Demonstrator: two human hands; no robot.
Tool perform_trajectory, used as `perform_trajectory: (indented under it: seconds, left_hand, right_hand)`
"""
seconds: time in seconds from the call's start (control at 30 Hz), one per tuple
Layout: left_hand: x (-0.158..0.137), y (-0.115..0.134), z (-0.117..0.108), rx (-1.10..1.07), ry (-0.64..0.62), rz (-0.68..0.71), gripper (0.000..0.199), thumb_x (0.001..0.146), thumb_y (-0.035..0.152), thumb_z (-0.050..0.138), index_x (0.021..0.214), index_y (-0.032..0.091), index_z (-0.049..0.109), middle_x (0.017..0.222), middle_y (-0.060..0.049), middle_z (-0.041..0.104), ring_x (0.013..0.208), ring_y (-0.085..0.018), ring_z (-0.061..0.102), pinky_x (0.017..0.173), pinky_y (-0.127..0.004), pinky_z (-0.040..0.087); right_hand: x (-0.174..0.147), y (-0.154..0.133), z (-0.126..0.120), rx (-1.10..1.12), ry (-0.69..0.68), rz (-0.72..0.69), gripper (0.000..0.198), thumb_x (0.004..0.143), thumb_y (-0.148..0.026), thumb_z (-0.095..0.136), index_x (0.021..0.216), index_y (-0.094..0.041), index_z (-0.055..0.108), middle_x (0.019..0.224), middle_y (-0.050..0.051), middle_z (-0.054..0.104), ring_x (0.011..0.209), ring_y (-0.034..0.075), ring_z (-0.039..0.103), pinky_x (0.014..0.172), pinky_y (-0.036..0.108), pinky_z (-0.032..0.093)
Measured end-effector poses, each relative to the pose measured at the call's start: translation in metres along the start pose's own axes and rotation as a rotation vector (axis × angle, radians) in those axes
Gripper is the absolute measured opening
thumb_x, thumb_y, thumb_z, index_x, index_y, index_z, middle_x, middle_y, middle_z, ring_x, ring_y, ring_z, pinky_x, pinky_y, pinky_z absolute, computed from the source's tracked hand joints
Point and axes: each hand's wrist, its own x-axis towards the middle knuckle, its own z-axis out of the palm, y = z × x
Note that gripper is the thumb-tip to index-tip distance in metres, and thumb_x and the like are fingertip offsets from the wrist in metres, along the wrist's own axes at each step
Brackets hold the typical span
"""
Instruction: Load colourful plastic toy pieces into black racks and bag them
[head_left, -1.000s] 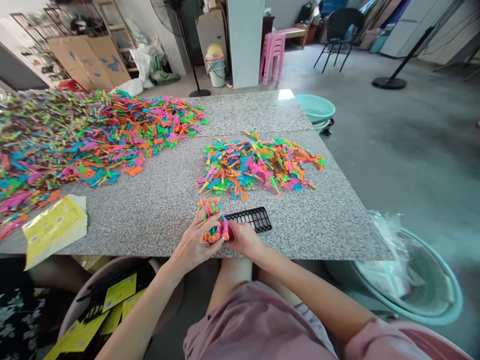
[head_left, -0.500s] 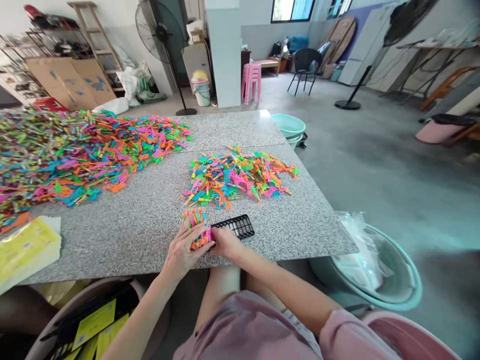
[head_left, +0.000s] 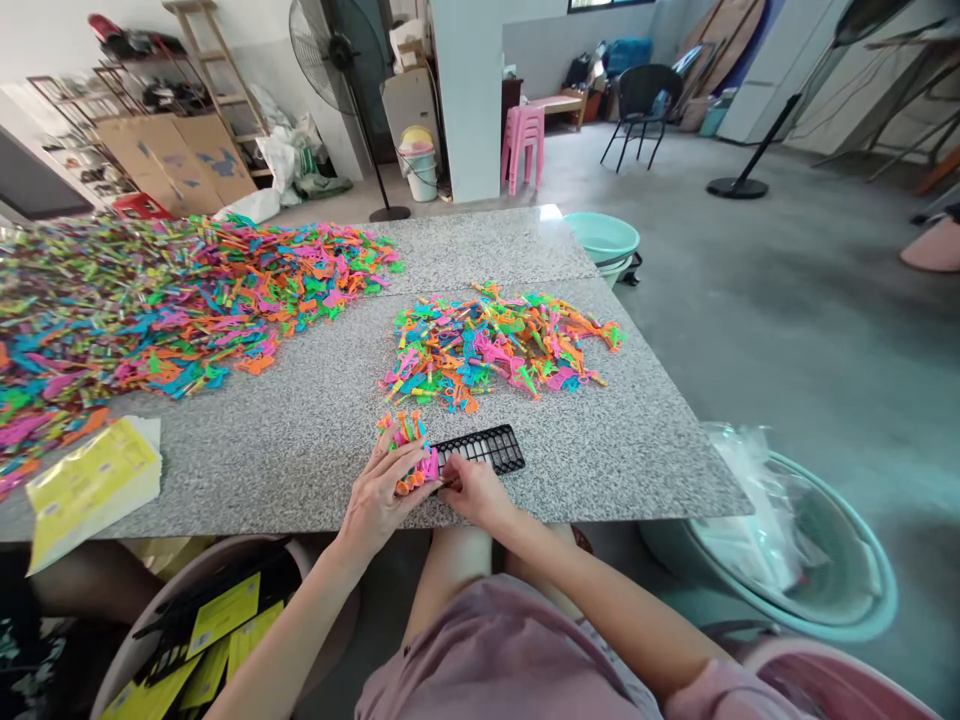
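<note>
On the stone tabletop (head_left: 300, 450) lies a black plastic grid tray (head_left: 508, 447) with two rows of rounded holes along its edges. Its left end is filled with small bright plastic pieces (head_left: 405, 428) in orange, green, blue and pink. My left hand (head_left: 382, 492) is wrapped over this filled end, fingers across the pieces and thumb along the near side. Just right of the pink pieces, my right hand (head_left: 480, 495) is closed in a pinch at the tray's near edge. What its fingertips hold is hidden.
Beyond the tray spreads a loose pile of colourful pieces (head_left: 495, 345); a far larger heap (head_left: 187, 300) covers the table's left. Yellow printed cards (head_left: 94, 480) lie at the near left. Tubs flank my legs: a green one (head_left: 874, 590) holding clear bags, another (head_left: 112, 650) holding cards.
The view has shifted, moving the scene slightly. My right hand's fingers have drawn back a little from the pink pieces and pinch at the tray's near edge. My left hand keeps its hold.
</note>
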Motion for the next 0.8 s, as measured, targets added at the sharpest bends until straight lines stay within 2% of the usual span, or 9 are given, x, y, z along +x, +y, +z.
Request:
perform_trajectory:
  seconds: [0.1,0.17,0.23,0.33,0.43,0.53,0.63,0.7,0.8]
  left_hand:
    - [0.000,0.000,0.000,-0.007,-0.012,-0.010,0.031,0.089,0.033,0.068,0.117,0.019,0.064,0.120,-0.010,0.070,0.141,-0.032,0.041,0.109,-0.053,0.046]
    - [0.000,0.000,0.000,-0.017,-0.029,-0.007,0.030,0.089,0.032,0.068,0.116,0.020,0.064,0.121,-0.010,0.069,0.142,-0.032,0.039,0.110,-0.054,0.045]
    - [0.001,0.000,-0.001,-0.014,-0.033,-0.001,0.030,0.090,0.031,0.068,0.117,0.020,0.064,0.123,-0.010,0.068,0.143,-0.032,0.037,0.111,-0.056,0.043]
    - [0.001,-0.001,-0.002,0.004,-0.032,0.004,0.029,0.091,0.031,0.066,0.117,0.021,0.064,0.123,-0.010,0.068,0.144,-0.032,0.035,0.111,-0.056,0.044]
    - [0.001,-0.001,-0.001,0.011,-0.035,0.010,0.028,0.091,0.029,0.066,0.118,0.021,0.064,0.122,-0.009,0.069,0.144,-0.032,0.036,0.111,-0.055,0.045]
    - [0.000,-0.001,-0.001,0.015,-0.017,0.010,0.028,0.091,0.030,0.066,0.117,0.021,0.064,0.122,-0.008,0.069,0.143,-0.032,0.036,0.109,-0.055,0.046]
    - [-0.001,0.000,-0.001,0.023,-0.004,0.005,0.028,0.090,0.032,0.067,0.116,0.021,0.065,0.122,-0.008,0.070,0.143,-0.032,0.037,0.109,-0.055,0.046]
    - [0.000,0.000,-0.002,0.022,-0.004,0.005,0.029,0.090,0.032,0.067,0.116,0.021,0.064,0.122,-0.008,0.070,0.143,-0.032,0.037,0.110,-0.054,0.045]
    - [0.001,0.000,-0.003,0.007,0.001,0.013,0.030,0.090,0.033,0.067,0.118,0.021,0.064,0.119,-0.008,0.071,0.142,-0.032,0.039,0.110,-0.052,0.046]
  right_hand:
    - [0.013,0.017,-0.039,-0.018,0.181,-0.020,0.024,0.084,-0.006,0.053,0.103,-0.020,0.060,0.097,0.002,0.073,0.084,0.015,0.067,0.079,0.024,0.047]
    - [0.036,0.030,-0.075,-0.224,0.375,0.008,0.023,0.090,-0.009,0.047,0.106,-0.017,0.061,0.104,0.009,0.071,0.098,0.020,0.064,0.088,0.030,0.047]
    - [0.068,0.039,-0.104,-0.459,0.464,0.069,0.023,0.091,-0.011,0.047,0.110,-0.013,0.060,0.114,0.016,0.067,0.111,0.026,0.058,0.094,0.037,0.046]
    - [0.109,0.043,-0.124,-0.632,0.311,0.124,0.036,0.085,-0.002,0.051,0.120,-0.010,0.055,0.115,0.020,0.067,0.114,0.028,0.057,0.089,0.036,0.049]
    - [0.121,0.040,-0.122,-0.652,0.185,0.111,0.045,0.078,0.005,0.051,0.121,-0.010,0.055,0.109,0.018,0.069,0.107,0.026,0.063,0.085,0.032,0.050]
    - [0.093,0.043,-0.121,-0.584,0.245,0.087,0.035,0.084,0.000,0.047,0.116,-0.011,0.058,0.108,0.017,0.069,0.099,0.024,0.066,0.082,0.031,0.050]
    - [0.033,0.061,-0.127,-0.263,0.416,0.010,0.021,0.093,-0.020,0.048,0.110,-0.016,0.060,0.103,0.010,0.070,0.088,0.020,0.068,0.079,0.029,0.051]
    - [-0.013,0.080,-0.132,-0.074,0.492,0.071,0.019,0.092,-0.032,0.053,0.100,-0.018,0.063,0.092,0.007,0.072,0.079,0.018,0.068,0.073,0.028,0.052]
    - [-0.068,0.106,-0.137,-0.149,0.527,0.214,0.016,0.087,-0.036,0.061,0.083,-0.021,0.064,0.082,0.005,0.072,0.078,0.020,0.067,0.071,0.030,0.050]
